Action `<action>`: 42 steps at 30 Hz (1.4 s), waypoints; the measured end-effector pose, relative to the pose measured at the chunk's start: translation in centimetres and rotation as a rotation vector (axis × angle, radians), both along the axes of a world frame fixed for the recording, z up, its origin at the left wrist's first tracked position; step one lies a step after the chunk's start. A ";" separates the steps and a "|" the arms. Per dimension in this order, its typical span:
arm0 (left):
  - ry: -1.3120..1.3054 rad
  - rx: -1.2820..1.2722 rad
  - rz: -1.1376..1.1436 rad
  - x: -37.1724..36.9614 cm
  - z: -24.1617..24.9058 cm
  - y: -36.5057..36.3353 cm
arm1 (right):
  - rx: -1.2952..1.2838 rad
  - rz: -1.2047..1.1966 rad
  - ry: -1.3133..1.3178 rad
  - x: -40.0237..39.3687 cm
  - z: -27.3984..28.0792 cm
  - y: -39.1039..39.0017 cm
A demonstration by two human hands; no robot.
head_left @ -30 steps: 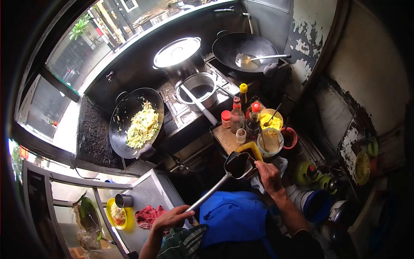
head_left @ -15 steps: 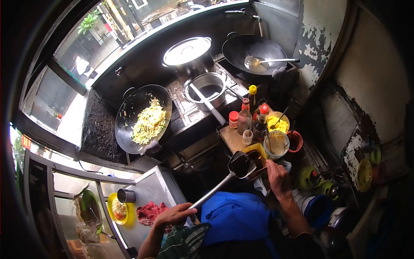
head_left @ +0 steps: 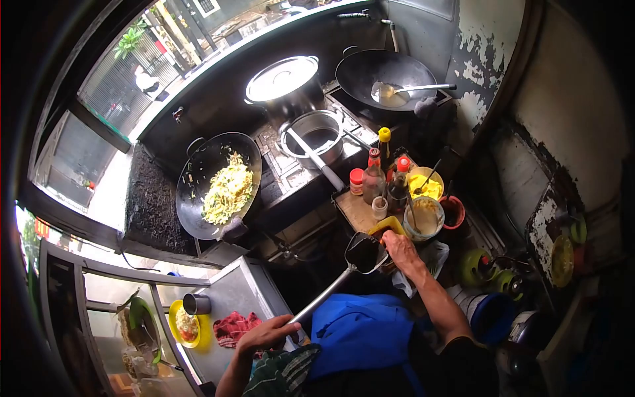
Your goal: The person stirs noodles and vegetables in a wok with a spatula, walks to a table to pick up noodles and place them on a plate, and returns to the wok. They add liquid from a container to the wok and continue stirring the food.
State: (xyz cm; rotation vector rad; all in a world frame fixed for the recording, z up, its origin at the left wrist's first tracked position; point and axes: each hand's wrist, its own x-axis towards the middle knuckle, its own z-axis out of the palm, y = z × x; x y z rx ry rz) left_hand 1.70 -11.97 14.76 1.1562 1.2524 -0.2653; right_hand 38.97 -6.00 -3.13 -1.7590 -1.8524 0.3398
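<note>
My left hand (head_left: 268, 333) is wrapped round the long metal handle of a wok spatula (head_left: 324, 291). The spatula's dark, wide blade points away from me, in front of the blue apron (head_left: 360, 331). My right hand (head_left: 402, 253) has its fingers bent together at the blade's right edge, beside a yellow container (head_left: 385, 227). A small orange spot shows at its fingertips, but I cannot tell what they hold. Just beyond stand a tub of pale paste (head_left: 424, 218) and a yellow tub (head_left: 426, 185) with a spoon in it.
Fried noodles (head_left: 228, 190) lie in the left wok (head_left: 192, 208). A lidded pot (head_left: 284, 99), an open saucepan (head_left: 313, 155) and another wok (head_left: 354, 73) sit on the stove. Sauce bottles (head_left: 374, 173) crowd the tray. A yellow plate of food (head_left: 177, 317) rests at left.
My right hand has moved left, from beside the yellow container to the spatula blade. The spatula has shifted slightly left, still in my left hand.
</note>
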 end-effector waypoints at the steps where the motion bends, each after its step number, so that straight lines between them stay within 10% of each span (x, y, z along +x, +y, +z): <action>1: -0.008 -0.016 0.009 -0.3 -0.3 0.0 | -0.101 -0.036 0.188 0.2 1.2 -0.5; 21: -0.103 -0.021 0.055 0.2 0.6 0.4 | 0.502 0.023 -0.061 0.5 8.9 -7.8; 29: -0.072 -0.011 0.060 -0.8 0.7 0.1 | 0.318 -0.134 0.066 -0.3 8.1 -7.4; 42: -0.698 0.138 0.941 -7.5 0.5 5.4 | -0.021 -0.141 -0.065 0.3 3.3 -4.0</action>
